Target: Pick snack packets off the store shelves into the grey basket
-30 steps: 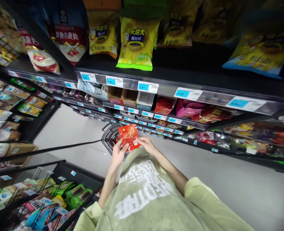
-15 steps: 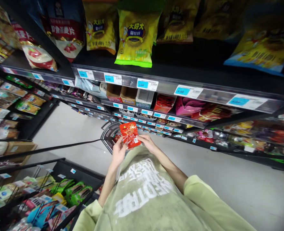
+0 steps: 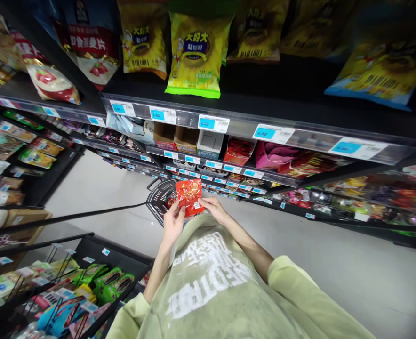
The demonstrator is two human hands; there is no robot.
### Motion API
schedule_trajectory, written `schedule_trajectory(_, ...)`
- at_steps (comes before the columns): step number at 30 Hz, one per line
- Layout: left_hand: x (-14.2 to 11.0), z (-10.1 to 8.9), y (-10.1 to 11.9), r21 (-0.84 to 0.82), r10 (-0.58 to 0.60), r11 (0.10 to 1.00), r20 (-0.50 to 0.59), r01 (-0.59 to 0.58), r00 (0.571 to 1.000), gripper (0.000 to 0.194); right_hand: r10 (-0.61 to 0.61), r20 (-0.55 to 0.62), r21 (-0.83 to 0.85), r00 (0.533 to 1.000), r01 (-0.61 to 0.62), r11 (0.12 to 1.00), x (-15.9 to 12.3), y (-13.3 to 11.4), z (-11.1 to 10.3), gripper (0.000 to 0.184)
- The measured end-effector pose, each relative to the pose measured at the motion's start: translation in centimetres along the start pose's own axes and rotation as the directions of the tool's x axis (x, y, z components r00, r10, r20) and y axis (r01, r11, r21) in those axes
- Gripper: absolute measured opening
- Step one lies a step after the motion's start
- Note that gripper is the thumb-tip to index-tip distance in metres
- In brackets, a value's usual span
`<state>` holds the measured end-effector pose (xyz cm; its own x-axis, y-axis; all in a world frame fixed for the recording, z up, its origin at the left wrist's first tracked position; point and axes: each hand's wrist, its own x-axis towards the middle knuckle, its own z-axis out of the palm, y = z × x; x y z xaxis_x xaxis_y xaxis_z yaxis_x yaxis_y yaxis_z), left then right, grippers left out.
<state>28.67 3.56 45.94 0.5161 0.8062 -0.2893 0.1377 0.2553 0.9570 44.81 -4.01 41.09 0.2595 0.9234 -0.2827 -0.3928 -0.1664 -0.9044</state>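
Note:
I hold a small red snack packet [image 3: 188, 197] in front of my chest with both hands. My left hand [image 3: 173, 222] pinches its lower left corner. My right hand [image 3: 214, 210] grips its right edge, fingers closed on it. Just beyond the packet, a black shopping basket [image 3: 158, 196] sits on the grey floor, with a few items inside it. The packet hangs above the basket's near rim.
Black store shelves [image 3: 250, 126] with blue price tags run across in front of me, with yellow snack bags [image 3: 194, 52] on top and boxes and red packets below. A low rack of green and blue packets [image 3: 88, 287] stands at my lower left. Grey floor [image 3: 335, 263] lies to the right.
The packet has turned slightly and risen a little between my hands. The view has drifted a bit; my hands keep the same grip.

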Motion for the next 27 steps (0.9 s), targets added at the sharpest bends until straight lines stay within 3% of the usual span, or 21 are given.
schedule_trajectory(9, -0.1, -0.1, -0.1, 0.108, 0.019, 0.994, 0.024, -0.022, 1.0, 0.059, -0.015, -0.002, 0.048, 1.0, 0.015, 0.999, 0.1, -0.2, 0.0, 0.04)
schedule_trajectory(17, 0.0, 0.1, -0.3, 0.156, 0.024, 0.988, -0.003, -0.023, 1.0, 0.068, -0.027, -0.06, -0.059, 0.998, 0.024, 0.998, 0.2, 0.0, 0.0, 0.044)
schedule_trajectory(21, -0.1, 0.7, 0.8, 0.318, 0.192, 0.933, -0.047, -0.167, 0.98, 0.06, -0.099, -0.153, -0.163, 0.983, 0.073, 0.984, 0.3, -0.2, 0.0, 0.048)
schedule_trajectory(24, -0.4, 1.1, 1.8, 0.453, 0.366, 0.838, -0.054, -0.304, 0.929, 0.066, -0.149, -0.192, -0.222, 0.97, 0.105, 0.969, 0.3, -0.6, -0.1, 0.053)
schedule_trajectory(27, -0.5, 1.4, 2.2, 0.569, 0.467, 0.697, 0.103, -0.437, 0.878, 0.069, -0.163, -0.183, -0.246, 0.97, 0.115, 0.962, 0.2, -0.9, 0.1, 0.057)
